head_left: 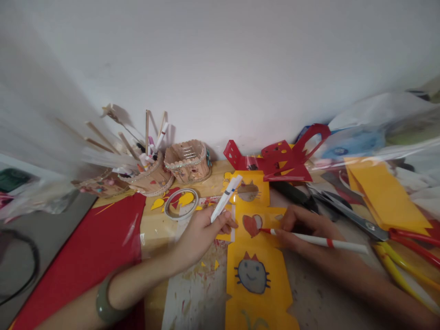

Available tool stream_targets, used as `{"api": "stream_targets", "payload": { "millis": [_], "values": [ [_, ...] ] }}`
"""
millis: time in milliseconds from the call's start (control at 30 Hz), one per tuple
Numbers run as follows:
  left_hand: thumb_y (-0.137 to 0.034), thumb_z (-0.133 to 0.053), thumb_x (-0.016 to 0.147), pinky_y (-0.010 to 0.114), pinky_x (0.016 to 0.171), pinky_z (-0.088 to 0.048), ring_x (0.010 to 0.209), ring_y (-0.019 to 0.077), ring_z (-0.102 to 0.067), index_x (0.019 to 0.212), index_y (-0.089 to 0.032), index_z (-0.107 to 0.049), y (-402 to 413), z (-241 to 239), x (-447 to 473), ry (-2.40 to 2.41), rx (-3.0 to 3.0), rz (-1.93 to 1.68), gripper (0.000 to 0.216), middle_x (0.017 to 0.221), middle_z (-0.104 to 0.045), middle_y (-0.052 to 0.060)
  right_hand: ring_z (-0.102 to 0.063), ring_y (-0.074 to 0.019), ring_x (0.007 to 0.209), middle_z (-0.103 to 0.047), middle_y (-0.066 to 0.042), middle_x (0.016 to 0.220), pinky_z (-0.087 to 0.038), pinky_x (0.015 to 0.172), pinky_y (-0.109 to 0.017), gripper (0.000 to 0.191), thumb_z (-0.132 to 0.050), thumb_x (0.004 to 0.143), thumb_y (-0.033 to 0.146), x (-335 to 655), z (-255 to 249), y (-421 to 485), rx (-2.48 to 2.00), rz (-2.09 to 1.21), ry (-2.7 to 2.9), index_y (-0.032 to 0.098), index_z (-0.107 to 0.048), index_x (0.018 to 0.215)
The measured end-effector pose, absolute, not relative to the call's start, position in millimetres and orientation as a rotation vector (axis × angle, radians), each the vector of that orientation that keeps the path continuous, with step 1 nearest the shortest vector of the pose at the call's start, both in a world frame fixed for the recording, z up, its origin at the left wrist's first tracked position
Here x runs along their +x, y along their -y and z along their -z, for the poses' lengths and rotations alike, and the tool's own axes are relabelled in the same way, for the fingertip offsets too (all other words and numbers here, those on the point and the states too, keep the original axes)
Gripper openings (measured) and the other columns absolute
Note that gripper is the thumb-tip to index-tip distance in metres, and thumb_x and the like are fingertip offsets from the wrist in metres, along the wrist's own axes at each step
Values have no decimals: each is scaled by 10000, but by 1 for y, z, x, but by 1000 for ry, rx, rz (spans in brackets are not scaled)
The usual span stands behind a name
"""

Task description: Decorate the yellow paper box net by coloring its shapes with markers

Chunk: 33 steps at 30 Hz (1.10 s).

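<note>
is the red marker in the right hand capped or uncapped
Uncapped. The right hand holds the red marker with its bare red tip touching the heart drawing on the yellow paper strip.

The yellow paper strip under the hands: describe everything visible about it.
The yellow paper strip lies flat on the table, running from the near edge toward the wall. It looks like thin, glossy card with notched sides. Drawings on it: a grey cat face at the far end, a red heart mid-strip, a grey smiling face with red ears nearer. The right hand rests on it, its red marker tip at the heart.
</note>
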<state>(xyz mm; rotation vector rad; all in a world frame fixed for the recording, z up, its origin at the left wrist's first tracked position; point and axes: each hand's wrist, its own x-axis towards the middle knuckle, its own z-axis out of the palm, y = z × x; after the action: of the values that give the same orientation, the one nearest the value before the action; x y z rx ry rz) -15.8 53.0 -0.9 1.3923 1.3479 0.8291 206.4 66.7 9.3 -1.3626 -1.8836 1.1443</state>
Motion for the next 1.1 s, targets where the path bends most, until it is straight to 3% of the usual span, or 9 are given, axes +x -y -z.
{"api": "stream_targets", "payload": {
  "millis": [1100],
  "values": [
    [-415,-467,854,242,646,-492,676,137,-606,769,-128,-648,-52,1,-16,-1356,1364,-833,350,773,-676,62,-420,-125,535,-482,24,571,-316,462,-245,281,-542,776,385,207,-8,-71,-1350,-1120,1941,211,-434,585]
  ]
}}
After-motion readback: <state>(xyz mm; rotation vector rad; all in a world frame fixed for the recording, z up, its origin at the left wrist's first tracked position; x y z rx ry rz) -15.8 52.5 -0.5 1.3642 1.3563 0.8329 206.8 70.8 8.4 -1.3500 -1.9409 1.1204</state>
